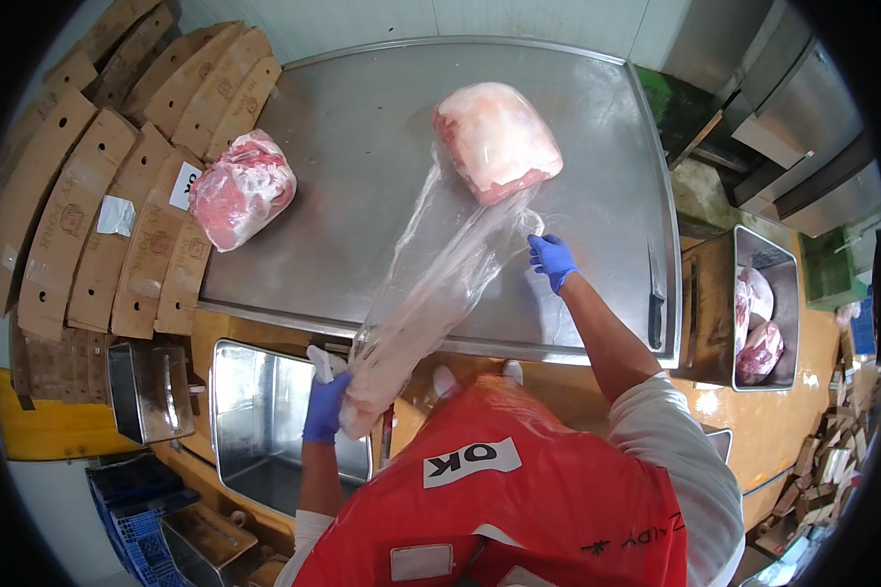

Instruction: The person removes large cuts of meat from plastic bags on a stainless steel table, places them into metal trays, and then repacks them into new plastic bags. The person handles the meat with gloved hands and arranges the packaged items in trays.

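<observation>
Far left, a smaller bare piece of meat (243,193) sits beyond the left grip (325,406), which clutches the trailing plastic film (423,308). That film stretches to the big piece of meat (497,137), beyond the right grip (552,260): top uncovered, near edge not yet clear, so unwrapping looks well along, unfinished. The right grip pinches film; rightward, a knife (655,318) lies untouched.

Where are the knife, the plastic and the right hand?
Knife (657,319): head view, on its black handle.
Plastic (431,293): head view, midway along its stretched length.
Right hand (555,260): head view, on its gloved back.
</observation>
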`<state>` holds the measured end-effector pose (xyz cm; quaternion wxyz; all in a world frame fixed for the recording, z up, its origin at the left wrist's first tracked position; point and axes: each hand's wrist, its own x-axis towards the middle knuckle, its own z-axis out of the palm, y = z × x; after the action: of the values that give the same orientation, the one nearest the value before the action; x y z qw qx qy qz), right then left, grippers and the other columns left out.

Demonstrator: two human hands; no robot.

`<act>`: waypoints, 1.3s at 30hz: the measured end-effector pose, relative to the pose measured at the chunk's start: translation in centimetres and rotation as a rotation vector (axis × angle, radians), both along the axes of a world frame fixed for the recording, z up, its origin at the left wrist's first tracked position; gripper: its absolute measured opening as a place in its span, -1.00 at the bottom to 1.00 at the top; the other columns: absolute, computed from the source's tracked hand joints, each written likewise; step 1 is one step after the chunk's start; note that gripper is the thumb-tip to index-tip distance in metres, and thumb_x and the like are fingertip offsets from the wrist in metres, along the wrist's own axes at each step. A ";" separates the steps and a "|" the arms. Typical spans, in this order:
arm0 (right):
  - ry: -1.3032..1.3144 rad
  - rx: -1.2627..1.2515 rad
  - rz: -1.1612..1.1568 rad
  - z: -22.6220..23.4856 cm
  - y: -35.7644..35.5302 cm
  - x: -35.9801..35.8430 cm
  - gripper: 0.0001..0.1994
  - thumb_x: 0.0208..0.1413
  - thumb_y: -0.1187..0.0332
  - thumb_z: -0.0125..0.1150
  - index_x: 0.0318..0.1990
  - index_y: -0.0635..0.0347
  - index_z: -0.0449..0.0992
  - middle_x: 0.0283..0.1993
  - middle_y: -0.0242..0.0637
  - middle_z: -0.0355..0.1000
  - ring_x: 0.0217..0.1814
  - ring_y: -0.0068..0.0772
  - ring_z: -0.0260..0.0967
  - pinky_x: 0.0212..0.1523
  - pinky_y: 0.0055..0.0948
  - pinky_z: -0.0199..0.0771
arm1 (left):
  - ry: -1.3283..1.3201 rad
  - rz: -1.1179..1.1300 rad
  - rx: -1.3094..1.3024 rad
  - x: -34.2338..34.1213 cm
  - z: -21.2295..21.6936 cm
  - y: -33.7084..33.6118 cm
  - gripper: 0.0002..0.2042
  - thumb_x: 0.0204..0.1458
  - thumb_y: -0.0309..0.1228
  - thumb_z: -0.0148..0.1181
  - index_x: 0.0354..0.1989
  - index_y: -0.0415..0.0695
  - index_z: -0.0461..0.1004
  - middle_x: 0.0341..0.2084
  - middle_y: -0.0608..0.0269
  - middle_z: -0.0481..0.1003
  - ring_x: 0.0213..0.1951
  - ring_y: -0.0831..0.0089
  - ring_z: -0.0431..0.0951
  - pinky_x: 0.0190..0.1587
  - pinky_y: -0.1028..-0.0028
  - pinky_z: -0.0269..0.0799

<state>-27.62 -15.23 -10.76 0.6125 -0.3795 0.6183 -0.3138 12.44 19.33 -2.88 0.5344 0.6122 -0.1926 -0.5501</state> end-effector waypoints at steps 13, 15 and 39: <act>-0.126 0.063 -0.071 -4.5 -6.6 -4.2 -0.71 0.16 0.17 0.31 -0.10 0.15 0.51 -0.27 -0.36 0.46 -0.35 -0.46 0.42 -0.38 -0.47 0.41 | -0.773 -0.293 -0.081 -1.2 3.6 -11.4 -0.57 0.10 -0.36 0.26 0.12 -0.25 0.37 -0.04 0.18 0.48 0.01 0.39 0.47 0.12 0.40 0.38; -0.197 0.078 -0.061 -5.3 -8.7 -0.6 -0.73 0.16 0.22 0.30 -0.09 0.17 0.51 -0.31 -0.34 0.46 -0.42 -0.45 0.40 -0.45 -0.46 0.39 | -0.775 -0.352 -0.100 -2.4 3.8 -13.0 -0.58 0.09 -0.37 0.27 0.10 -0.24 0.37 -0.04 0.19 0.47 0.01 0.41 0.46 0.12 0.40 0.37; -0.083 -0.144 -0.018 -7.6 -8.8 5.9 -0.89 0.14 0.40 0.13 -0.33 0.22 0.54 -0.44 -0.39 0.40 -0.41 -0.51 0.28 -0.36 -0.41 0.30 | -0.595 -0.474 0.188 -3.0 2.3 -3.4 -0.47 -0.06 -0.32 0.28 0.13 -0.21 0.39 -0.02 0.15 0.50 0.03 0.36 0.51 0.13 0.32 0.41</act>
<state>-21.73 -24.04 -18.39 0.6058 -0.4038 0.5717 -0.3784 9.49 15.96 -0.53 0.2550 0.7296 -0.4239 -0.4721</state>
